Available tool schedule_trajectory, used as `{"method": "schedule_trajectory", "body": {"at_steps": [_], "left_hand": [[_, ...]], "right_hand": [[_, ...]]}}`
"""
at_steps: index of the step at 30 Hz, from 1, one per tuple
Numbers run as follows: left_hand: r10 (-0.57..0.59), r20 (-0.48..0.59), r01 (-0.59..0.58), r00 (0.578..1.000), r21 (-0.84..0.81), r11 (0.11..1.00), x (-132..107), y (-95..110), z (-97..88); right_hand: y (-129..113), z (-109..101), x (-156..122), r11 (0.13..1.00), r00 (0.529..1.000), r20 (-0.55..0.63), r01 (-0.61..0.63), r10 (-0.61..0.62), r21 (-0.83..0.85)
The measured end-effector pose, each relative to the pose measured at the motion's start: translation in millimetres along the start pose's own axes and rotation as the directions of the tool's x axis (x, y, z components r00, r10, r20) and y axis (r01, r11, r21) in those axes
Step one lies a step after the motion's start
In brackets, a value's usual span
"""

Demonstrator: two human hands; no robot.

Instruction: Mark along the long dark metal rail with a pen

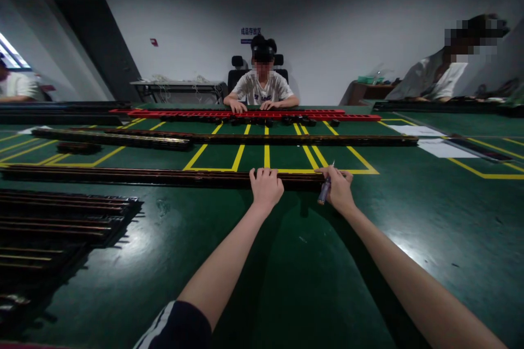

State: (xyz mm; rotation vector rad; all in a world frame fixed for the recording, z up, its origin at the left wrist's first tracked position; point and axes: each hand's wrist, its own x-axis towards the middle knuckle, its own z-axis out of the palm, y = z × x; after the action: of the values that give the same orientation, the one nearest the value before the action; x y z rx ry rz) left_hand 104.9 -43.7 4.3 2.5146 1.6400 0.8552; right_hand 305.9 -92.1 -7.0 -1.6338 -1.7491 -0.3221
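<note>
A long dark rail [184,178] with thin coppery lines lies crosswise on the green table in front of me. My left hand [267,192] rests on it near its right part, fingers curled over the rail. At the rail's right end, my right hand [340,190] is closed around a small pen-like tool [324,192] with a greyish-purple handle. Its thin tip points up past my fingers and the handle end hangs toward me. Whether the right fingertips also grip the rail is hard to make out.
Similar dark rails are stacked at the left [61,218]; another long rail [303,140] lies farther off. Beyond it a person handles a red slotted strip [245,114]. White paper sheets [444,148] lie at the right. Yellow tape lines [267,155] mark the green table [286,283].
</note>
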Motion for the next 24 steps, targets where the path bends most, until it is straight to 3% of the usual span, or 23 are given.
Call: {"method": "schedule_trajectory", "body": {"at_steps": [4,10,24], "left_hand": [[0.02,0.012,-0.02,1.0,0.026,0.999,-0.2,-0.9,-0.7],[0.029,0.019,-0.03,0.999,0.046,0.999,-0.5,0.2,-2.4],[0.033,0.013,-0.034,0.999,0.107,0.994,-0.3,1.9,-2.0]], "right_hand": [[-2.4,4.5,1.3,0.998,0.993,0.105,0.055,-0.058,0.032],[-3.3,3.0,4.1,0.995,0.986,0.17,-0.016,-0.001,0.097],[-5.8,4.9,7.4,1.0,0.981,0.192,-0.018,0.017,0.002]]}}
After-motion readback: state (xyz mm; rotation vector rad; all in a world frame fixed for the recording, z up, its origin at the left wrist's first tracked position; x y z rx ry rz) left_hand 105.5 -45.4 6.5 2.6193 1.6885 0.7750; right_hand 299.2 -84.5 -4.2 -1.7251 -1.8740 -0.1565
